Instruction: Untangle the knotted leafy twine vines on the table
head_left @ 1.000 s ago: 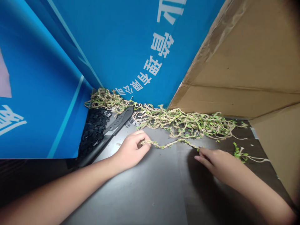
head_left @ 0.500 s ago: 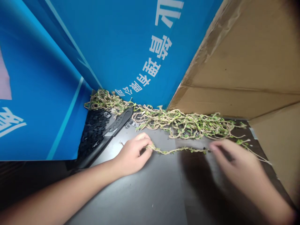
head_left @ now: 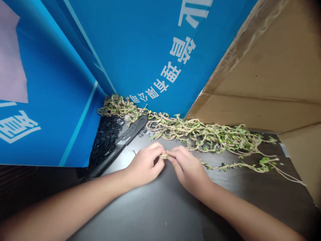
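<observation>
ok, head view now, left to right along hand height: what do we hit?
Blue panel → black tool → left hand → held cord → right hand → leafy strand → cardboard.

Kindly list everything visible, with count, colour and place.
Flat printed panels: two, blue and white, left and back
Flat sheet: one, pale pink, left panel
Cardboard panels: at least two, brown, right
Tangled leafy twine: uncountable, beige and green, back
Small flat pieces: many, mostly black, left
Long slender object: one, black, beside pieces
Tabletop: one, grey and brown, below
Leafy twine strand: one, beige and green, in both hands
Left hand: one, bare, centre
Right hand: one, bare, centre
</observation>
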`<state>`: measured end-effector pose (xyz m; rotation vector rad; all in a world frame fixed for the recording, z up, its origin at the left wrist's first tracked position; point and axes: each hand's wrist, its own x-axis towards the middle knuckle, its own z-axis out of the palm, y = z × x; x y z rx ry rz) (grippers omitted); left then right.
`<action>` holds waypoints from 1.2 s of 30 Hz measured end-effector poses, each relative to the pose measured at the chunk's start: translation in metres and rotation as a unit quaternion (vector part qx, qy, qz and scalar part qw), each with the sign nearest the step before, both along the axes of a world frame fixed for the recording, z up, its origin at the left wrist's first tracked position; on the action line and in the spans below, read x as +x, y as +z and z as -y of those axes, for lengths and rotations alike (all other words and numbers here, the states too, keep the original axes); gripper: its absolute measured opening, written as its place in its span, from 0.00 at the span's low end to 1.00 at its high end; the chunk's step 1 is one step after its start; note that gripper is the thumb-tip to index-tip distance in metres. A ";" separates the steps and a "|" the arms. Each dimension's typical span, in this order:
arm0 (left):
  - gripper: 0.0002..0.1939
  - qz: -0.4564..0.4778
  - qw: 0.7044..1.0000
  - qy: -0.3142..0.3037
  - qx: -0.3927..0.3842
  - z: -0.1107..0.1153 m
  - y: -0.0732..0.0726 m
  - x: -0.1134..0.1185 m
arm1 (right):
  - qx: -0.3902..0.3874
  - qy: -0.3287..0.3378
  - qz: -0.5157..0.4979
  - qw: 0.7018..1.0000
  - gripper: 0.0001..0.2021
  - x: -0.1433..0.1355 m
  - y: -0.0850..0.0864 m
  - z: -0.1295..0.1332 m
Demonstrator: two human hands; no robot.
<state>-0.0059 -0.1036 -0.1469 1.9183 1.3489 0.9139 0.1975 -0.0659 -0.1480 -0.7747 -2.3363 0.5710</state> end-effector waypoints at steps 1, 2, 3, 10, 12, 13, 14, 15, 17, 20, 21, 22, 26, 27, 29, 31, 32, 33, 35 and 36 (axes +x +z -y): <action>0.06 0.002 1.000 0.008 0.000 0.000 -0.001 0.000 | 0.027 -0.004 0.019 0.999 0.12 0.001 -0.001 0.001; 0.06 0.002 1.000 0.013 0.001 0.000 -0.001 0.000 | 0.053 -0.010 0.040 0.998 0.12 0.002 -0.001 0.002; 0.06 0.000 1.000 0.016 0.003 0.000 -0.001 0.000 | 0.078 -0.017 0.058 0.995 0.11 0.003 -0.002 0.002; 0.07 -0.074 0.997 -0.010 0.030 0.005 0.000 0.001 | 0.242 -0.031 0.109 0.964 0.03 0.004 0.000 0.004; 0.07 -0.090 0.995 -0.009 0.030 0.005 0.001 0.001 | 0.266 -0.029 0.128 0.955 0.03 0.004 0.002 0.006; 0.07 -0.096 0.995 -0.007 0.027 0.005 0.001 0.001 | 0.276 -0.028 0.134 0.951 0.03 0.003 0.003 0.006; 0.08 -0.099 0.995 -0.005 0.023 0.005 0.001 0.001 | 0.283 -0.028 0.137 0.949 0.03 0.002 0.003 0.007; 0.08 -0.101 0.995 -0.003 0.019 0.005 0.001 0.001 | 0.287 -0.029 0.135 0.948 0.05 0.002 0.003 0.008; 0.09 -0.099 0.995 0.007 0.013 0.004 0.000 0.001 | 0.284 -0.031 0.122 0.951 0.10 0.000 0.002 0.008; 0.09 -0.085 0.996 0.012 0.014 0.003 -0.001 0.001 | 0.248 -0.043 0.099 0.963 0.13 -0.001 -0.002 0.006; 0.08 -0.077 0.997 0.008 0.019 0.003 -0.001 0.001 | 0.230 -0.044 0.097 0.967 0.12 -0.001 -0.003 0.006; 0.07 -0.071 0.997 0.003 0.025 0.003 -0.002 0.001 | 0.210 -0.041 0.098 0.972 0.11 -0.001 -0.004 0.005; 0.06 -0.062 0.997 -0.012 0.040 0.004 -0.002 -0.001 | 0.150 -0.003 0.092 0.984 0.09 0.002 -0.005 0.004; 0.06 -0.063 0.997 -0.015 0.042 0.004 -0.003 -0.001 | 0.139 0.003 0.086 0.987 0.09 0.002 -0.004 0.004; 0.05 -0.063 0.997 -0.014 0.047 0.003 -0.003 -0.001 | 0.121 0.001 0.078 0.990 0.10 0.003 -0.004 0.004; 0.04 -0.061 0.997 -0.009 0.050 0.002 -0.004 -0.002 | 0.109 -0.011 0.077 0.991 0.11 0.004 -0.004 0.003; 0.04 -0.062 0.997 -0.007 0.051 0.001 -0.004 -0.002 | 0.102 -0.017 0.078 0.992 0.11 0.005 -0.004 0.003; 0.03 -0.064 0.997 -0.007 0.052 0.000 -0.004 -0.002 | 0.094 -0.022 0.079 0.992 0.12 0.005 -0.004 0.003; 0.02 -0.070 0.996 -0.008 0.052 0.000 -0.005 -0.002 | 0.076 -0.031 0.079 0.993 0.12 0.006 -0.005 0.002; 0.02 -0.072 0.996 -0.008 0.051 0.000 -0.005 -0.002 | 0.068 -0.036 0.077 0.994 0.13 0.006 -0.005 0.001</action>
